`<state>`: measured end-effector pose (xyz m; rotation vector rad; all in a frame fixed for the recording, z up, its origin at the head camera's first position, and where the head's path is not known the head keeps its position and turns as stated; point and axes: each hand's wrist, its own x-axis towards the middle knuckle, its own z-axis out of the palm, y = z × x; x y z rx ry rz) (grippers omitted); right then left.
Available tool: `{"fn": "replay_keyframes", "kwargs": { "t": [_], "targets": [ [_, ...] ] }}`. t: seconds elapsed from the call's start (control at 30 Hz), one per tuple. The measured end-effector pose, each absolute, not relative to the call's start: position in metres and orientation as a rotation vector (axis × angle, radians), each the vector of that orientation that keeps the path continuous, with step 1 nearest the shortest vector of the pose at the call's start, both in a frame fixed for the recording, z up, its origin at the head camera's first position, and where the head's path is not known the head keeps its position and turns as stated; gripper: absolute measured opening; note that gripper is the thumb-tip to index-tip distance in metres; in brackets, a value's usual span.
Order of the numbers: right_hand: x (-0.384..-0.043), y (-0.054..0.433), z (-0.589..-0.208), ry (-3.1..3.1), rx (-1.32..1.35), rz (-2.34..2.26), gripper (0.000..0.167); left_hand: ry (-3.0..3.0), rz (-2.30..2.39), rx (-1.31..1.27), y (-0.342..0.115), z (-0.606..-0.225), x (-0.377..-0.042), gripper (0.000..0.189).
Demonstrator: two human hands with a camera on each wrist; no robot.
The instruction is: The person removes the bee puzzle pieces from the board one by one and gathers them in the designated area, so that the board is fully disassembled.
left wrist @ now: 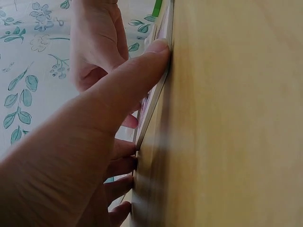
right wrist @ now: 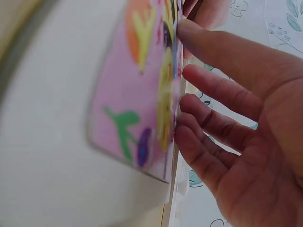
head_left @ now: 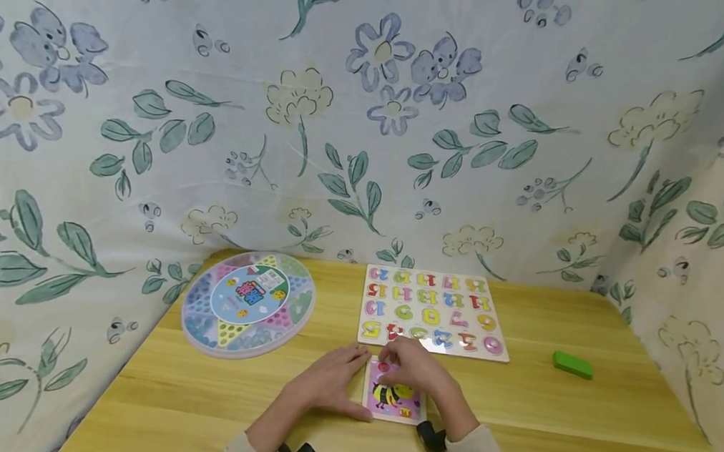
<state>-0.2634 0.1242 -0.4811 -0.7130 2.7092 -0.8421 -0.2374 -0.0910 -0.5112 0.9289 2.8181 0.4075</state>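
Note:
A small bee picture puzzle (head_left: 394,408) with a pale frame and pink ground lies flat on the table. In the head view my left hand (head_left: 330,382) rests at its left side, the thumb (left wrist: 154,49) laid on its near left corner and the other fingers spread along the table. My right hand (head_left: 417,367) is over the puzzle's upper part. In the right wrist view, its thumb and loosely bent fingers (right wrist: 215,85) touch the picture face, with nothing visible between them. Part of the bee is hidden under this hand.
Behind the puzzle lies a number board (head_left: 415,320) with colourful numerals. A round Chinese checkers board (head_left: 198,326) is at the left. To the right sits a green block (head_left: 572,364) on the wooden table (head_left: 577,431). Flowered cloth (head_left: 369,148) hangs behind.

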Motion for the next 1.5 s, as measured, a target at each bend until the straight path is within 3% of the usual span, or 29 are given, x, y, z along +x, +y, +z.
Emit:
{"fn": "replay_keyframes", "kwargs": {
  "t": [0.23, 0.87, 1.5],
  "targets": [
    [-0.267, 0.12, -0.483, 2.736, -0.717, -0.819, 0.021, 2.833, 0.399, 0.922, -0.095, -0.507, -0.236, 0.113],
    [-0.264, 0.122, -0.484, 2.752, -0.491, -0.911, 0.018, 2.832, 0.379, 0.903, -0.087, -0.506, -0.237, 0.114],
    [-0.267, 0.125, -0.485, 2.692, -0.628, -0.939, 0.028, 2.818, 0.416, 0.887, -0.088, -0.508, -0.236, 0.115]
  ]
}}
